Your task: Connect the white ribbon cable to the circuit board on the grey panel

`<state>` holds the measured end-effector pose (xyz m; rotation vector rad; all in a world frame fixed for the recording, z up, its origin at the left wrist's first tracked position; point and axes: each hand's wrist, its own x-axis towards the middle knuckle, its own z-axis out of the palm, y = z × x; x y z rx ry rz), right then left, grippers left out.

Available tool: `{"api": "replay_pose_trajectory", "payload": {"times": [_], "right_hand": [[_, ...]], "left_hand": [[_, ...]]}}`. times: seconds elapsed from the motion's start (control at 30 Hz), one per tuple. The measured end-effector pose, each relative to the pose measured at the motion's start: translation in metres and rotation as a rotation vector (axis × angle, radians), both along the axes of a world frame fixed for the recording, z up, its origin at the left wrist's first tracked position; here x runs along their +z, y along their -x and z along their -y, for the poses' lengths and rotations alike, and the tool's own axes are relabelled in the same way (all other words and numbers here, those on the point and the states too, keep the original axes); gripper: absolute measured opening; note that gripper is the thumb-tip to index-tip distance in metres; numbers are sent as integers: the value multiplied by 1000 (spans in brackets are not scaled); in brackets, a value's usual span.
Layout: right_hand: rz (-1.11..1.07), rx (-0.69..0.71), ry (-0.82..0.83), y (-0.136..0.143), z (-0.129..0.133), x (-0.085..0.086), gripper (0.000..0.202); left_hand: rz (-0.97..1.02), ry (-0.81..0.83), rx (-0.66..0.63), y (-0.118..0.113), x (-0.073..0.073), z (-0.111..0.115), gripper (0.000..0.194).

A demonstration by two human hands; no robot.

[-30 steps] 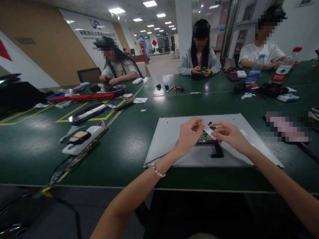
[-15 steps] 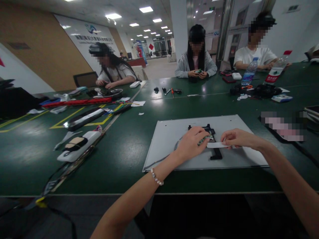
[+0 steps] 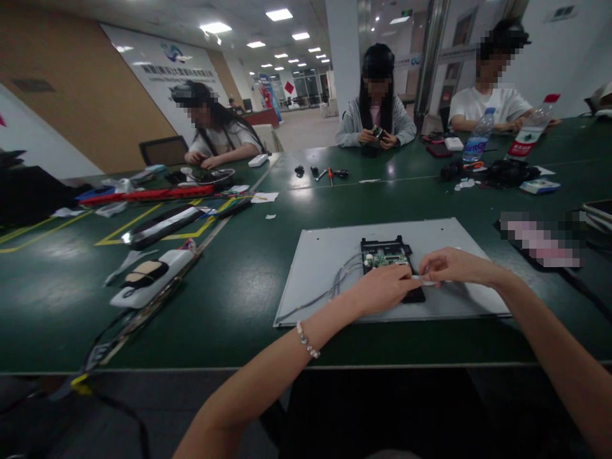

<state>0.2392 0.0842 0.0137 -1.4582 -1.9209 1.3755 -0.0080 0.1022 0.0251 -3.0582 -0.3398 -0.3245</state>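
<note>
A green circuit board [image 3: 389, 259] lies in a black plastic frame [image 3: 382, 244] on a white panel [image 3: 313, 271]. Grey cables [image 3: 340, 275] run from the board's left side across the panel. My left hand [image 3: 389, 285] reaches over the lower part of the frame, its fingertips closed at one end of a white flat strip [image 3: 419, 281] that looks like a ribbon cable. Pinched around the strip's other end is my right hand [image 3: 448, 266], to the right of the frame. Both hands hide much of the strip and the frame's lower part.
Beyond the panel lie a wrench [image 3: 320, 174] and an orange-handled screwdriver [image 3: 330, 176]. A white device with a strap [image 3: 155, 277] and cables occupy the left. Bottles [image 3: 478, 137] stand at the back right. Three people sit across the green table [image 3: 229, 274].
My left hand has let go of the circuit board, which now lies flat in the frame, and moved down and right to the strip. The right hand has hardly moved.
</note>
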Motion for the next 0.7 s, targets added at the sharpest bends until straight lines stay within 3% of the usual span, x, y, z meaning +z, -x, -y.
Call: {"api": "replay_pose_trajectory", "payload": {"times": [0.17,0.33,0.47,0.6,0.7], "right_hand": [[84,-33,-134,-2,0,2,23],[91,93,-153,9,9,12,18],[142,88,-182,10,11,14,18],[109,43,-204,1,9,14,22],[12,-58,-216,-7,10,18,30]], "left_hand": [[-5,-7,-33,-1,-2,-1,31],[-34,-13,-44,-3,0,-2,31],[-33,16,-52,-5,3,1,29],[-30,-15,35,0,14,10,33],[7,-45,46,13,30,3,35]]}}
